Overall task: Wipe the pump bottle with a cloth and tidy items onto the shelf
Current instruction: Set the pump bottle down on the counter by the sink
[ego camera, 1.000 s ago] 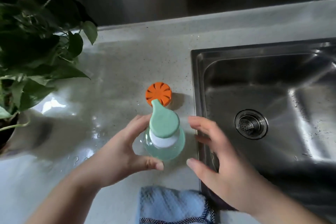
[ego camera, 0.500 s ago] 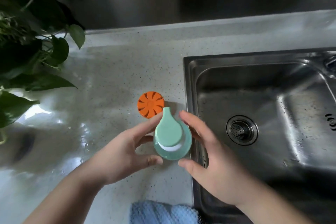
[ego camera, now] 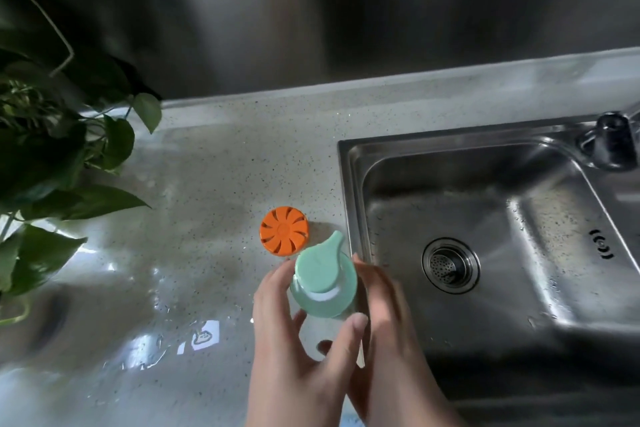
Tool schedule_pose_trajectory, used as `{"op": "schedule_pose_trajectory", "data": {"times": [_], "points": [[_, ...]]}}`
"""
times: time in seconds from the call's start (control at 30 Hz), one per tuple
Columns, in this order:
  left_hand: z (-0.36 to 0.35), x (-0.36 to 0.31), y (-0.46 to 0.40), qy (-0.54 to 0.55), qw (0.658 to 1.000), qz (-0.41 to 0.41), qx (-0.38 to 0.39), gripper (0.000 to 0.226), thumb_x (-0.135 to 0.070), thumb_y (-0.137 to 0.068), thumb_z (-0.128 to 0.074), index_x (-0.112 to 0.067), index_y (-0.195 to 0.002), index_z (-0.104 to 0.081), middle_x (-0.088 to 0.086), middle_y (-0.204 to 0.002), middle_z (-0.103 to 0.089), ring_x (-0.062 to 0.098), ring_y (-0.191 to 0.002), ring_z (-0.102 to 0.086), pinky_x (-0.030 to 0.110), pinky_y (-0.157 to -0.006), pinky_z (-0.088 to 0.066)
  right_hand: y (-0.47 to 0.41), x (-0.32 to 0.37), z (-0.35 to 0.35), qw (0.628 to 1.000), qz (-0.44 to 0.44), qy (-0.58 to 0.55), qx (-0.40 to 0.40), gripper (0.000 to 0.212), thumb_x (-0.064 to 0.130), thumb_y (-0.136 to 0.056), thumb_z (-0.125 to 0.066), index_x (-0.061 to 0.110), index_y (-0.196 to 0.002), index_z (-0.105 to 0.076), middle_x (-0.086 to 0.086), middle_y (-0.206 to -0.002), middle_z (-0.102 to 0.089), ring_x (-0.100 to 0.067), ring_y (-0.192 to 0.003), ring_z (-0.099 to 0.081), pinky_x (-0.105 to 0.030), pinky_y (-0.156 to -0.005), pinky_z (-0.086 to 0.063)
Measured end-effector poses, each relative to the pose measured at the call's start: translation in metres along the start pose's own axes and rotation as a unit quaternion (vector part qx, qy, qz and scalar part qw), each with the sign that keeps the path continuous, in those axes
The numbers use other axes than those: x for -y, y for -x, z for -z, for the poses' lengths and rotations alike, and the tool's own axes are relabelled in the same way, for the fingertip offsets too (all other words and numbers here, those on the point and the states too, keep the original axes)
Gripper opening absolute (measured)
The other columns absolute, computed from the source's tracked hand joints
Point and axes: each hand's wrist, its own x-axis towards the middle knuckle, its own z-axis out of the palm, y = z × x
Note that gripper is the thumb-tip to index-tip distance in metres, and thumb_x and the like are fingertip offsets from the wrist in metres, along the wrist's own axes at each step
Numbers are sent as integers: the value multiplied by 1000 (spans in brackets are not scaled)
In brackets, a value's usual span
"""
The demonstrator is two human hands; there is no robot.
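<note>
A clear pump bottle with a mint-green pump head stands on the speckled counter, just left of the sink. My left hand wraps it from the left and front, thumb across the near side. My right hand presses against its right side. Both hands hold the bottle between them. A round orange slotted item lies on the counter right behind the bottle, under the pump spout. The cloth is out of view.
A steel sink with a drain strainer fills the right side, with a tap base at its far corner. A leafy pot plant overhangs the counter's left end. The counter surface is wet and shiny at the left front.
Both hands closed in on the bottle and now clasp it from both sides. The view shifted, so the blue cloth at the front edge dropped out of sight.
</note>
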Motion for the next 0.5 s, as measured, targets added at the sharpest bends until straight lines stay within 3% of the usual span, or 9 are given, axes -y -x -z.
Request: {"op": "schedule_pose_trajectory", "data": {"times": [0.13,0.23,0.3,0.4,0.43,0.5], "points": [[6,-1,-7,-64,998,-17,-19,69,-51,-61,-74,-51,-122,-41,-17,-130,-46,12,-130,-45,24,-90,-52,-5,0,15,1000,24,-7,-19,62,27,-76,-69,31,-133,-45,17,-139,-40,-5,-133,-43,-13,-104,-36],[10,-7,-12,-129,989,-66,-42,70,-52,-61,-72,-50,-122,-37,-16,-131,-39,3,-127,-41,21,-89,-50,-21,0,32,998,50,-45,-2,56,10,-75,-76,24,-123,-50,11,-138,-45,-12,-132,-46,-30,-109,-39],[10,-12,-14,-149,984,-88,-48,69,-53,-62,-72,-43,-122,-40,-14,-128,-40,-3,-123,-40,22,-88,-48,-34,7,46,995,38,-61,72,64,10,-77,-76,34,-127,-45,20,-136,-46,-6,-131,-47,-32,-109,-40],[7,-16,-15,-154,985,-77,-27,67,-53,-63,-71,-43,-123,-42,-14,-119,-49,5,-117,-48,28,-85,-50,-50,12,55,980,42,-10,193,75,23,-82,-68,54,-135,-27,40,-135,-36,19,-128,-34,-7,-106,-26],[7,-16,-16,-156,985,-71,-20,66,-52,-62,-70,-48,-121,-41,-19,-116,-50,6,-114,-51,30,-85,-51,-54,12,55,975,60,19,211,77,24,-82,-67,53,-139,-24,41,-135,-32,25,-127,-27,1,-103,-20],[8,-14,-18,-164,984,-69,-10,64,-53,-60,-67,-60,-116,-37,-27,-112,-51,6,-108,-54,31,-84,-51,-61,13,51,968,97,53,225,76,27,-82,-64,47,-144,-24,32,-141,-32,23,-131,-20,3,-104,-13]]}}
